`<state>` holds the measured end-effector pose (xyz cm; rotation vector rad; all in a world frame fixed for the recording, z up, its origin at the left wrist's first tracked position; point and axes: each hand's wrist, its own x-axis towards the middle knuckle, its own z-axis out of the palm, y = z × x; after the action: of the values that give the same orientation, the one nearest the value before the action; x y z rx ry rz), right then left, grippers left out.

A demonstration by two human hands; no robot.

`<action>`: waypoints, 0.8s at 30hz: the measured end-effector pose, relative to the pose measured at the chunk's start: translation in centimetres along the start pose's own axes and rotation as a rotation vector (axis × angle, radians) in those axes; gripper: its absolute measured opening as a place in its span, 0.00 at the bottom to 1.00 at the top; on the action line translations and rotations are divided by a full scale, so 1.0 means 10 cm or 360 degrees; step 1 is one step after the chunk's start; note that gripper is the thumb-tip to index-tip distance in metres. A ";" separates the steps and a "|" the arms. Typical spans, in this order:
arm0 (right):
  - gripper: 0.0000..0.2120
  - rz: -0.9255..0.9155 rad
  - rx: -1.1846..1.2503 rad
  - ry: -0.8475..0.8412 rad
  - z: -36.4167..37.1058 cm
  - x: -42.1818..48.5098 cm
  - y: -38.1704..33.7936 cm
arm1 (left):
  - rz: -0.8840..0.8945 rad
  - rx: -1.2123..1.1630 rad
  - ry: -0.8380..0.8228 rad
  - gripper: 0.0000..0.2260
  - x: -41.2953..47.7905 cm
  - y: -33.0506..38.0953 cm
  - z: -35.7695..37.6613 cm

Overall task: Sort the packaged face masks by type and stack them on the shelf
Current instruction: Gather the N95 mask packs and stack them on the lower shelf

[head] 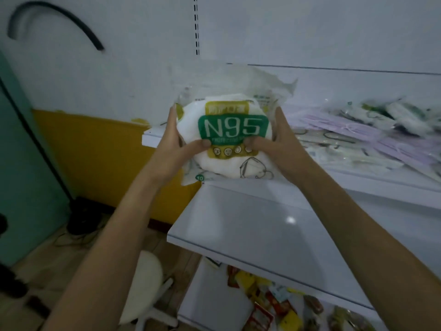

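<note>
Above shelf (262,225), N95 pack (229,137)

A clear crinkled plastic pack of round white masks (232,130), bearing a green N95 label with yellow-green trim, is being held upright between the left hand (176,149) and the right hand (279,144). Its label is facing the camera and it is hovering over the left end of the white metal shelf (346,174). Further right on that shelf, flat lilac masks (372,137) and blurred green-and-white packs (403,115) are lying in a loose heap.
</note>
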<state>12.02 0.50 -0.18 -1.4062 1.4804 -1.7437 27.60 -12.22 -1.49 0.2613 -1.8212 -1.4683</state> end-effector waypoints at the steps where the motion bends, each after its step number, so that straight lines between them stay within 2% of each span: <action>1: 0.24 0.0034 0.0014 -0.0057 0.12 -0.10 0.03 | -0.0065 -0.0074 0.0056 0.34 -0.18 -0.08 -0.09; 5: 0.26 0.0215 0.0046 -0.0202 0.65 -0.42 0.48 | -0.0324 -0.0279 0.0230 0.45 -0.86 -0.59 -0.46; 7: 0.30 0.0383 0.0055 -0.0167 0.92 -0.49 0.85 | -0.0460 -0.0392 0.0255 0.41 -1.05 -0.92 -0.63; 9: 0.30 0.0603 0.0126 -0.0053 1.14 -0.55 1.22 | -0.0642 -0.0446 0.0310 0.37 -1.12 -1.27 -0.77; 12: 0.27 0.0922 0.0272 0.0215 1.33 -0.58 1.74 | -0.0927 -0.0499 0.0347 0.40 -1.12 -1.80 -0.88; 15: 0.29 0.1170 0.0357 0.0468 1.37 -0.58 2.18 | -0.1255 -0.0352 0.0387 0.36 -0.98 -2.23 -0.89; 18: 0.32 0.1330 0.0423 0.0647 1.24 -0.45 2.60 | -0.1462 -0.0250 0.0204 0.30 -0.68 -2.58 -0.84; 21: 0.27 0.1339 0.0410 0.0785 0.98 -0.17 2.95 | -0.1640 -0.0273 0.0005 0.15 -0.29 -2.81 -0.73; 24: 0.24 0.1331 0.0317 0.0764 0.71 0.21 3.34 | -0.1676 -0.0241 -0.0097 0.15 0.11 -3.21 -0.63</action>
<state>8.78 -15.12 -30.44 -0.1697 1.7113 -1.6242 21.57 -27.65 -29.66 1.2421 -1.6464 -2.2943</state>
